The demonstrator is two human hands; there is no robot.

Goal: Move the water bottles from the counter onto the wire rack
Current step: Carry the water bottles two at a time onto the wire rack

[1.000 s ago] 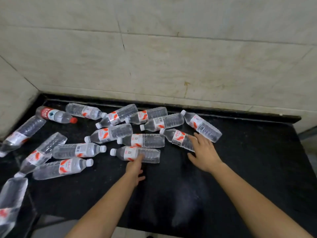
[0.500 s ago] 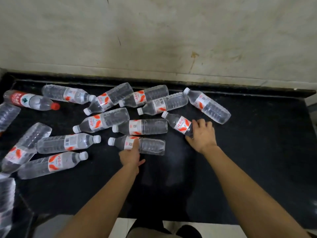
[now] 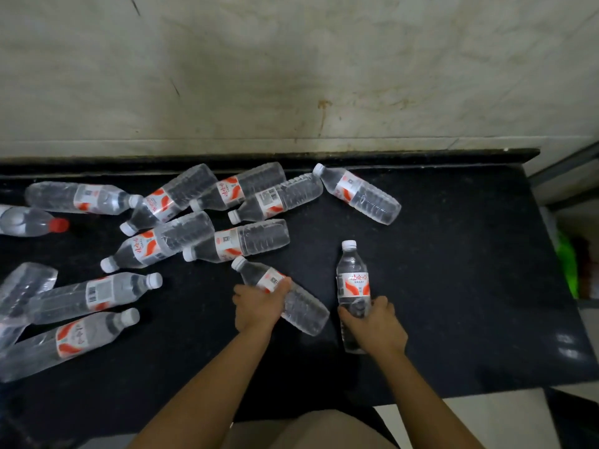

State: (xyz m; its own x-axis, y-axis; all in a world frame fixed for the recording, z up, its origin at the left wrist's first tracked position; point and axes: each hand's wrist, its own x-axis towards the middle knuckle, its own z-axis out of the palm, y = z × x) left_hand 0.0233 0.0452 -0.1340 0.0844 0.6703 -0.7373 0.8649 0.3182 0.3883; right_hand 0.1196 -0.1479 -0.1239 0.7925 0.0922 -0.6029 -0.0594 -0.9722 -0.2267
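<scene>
Several clear water bottles with red and white labels lie scattered on the black counter. My left hand grips one bottle round its middle, cap pointing up-left. My right hand grips another bottle round its lower half, cap pointing away from me. A lone bottle lies near the back wall to the right. The rest, such as one bottle just beyond my left hand, lie in a heap to the left. No wire rack is in view.
A stained tiled wall rises behind the counter. A red-capped bottle lies at the far left. Past the counter's right end is a gap with something green. The counter's front edge runs just below my forearms.
Both hands have closed on bottles and pulled them out of the heap toward me. The right-hand bottle has turned to point away from me. The view has tilted down and right.
</scene>
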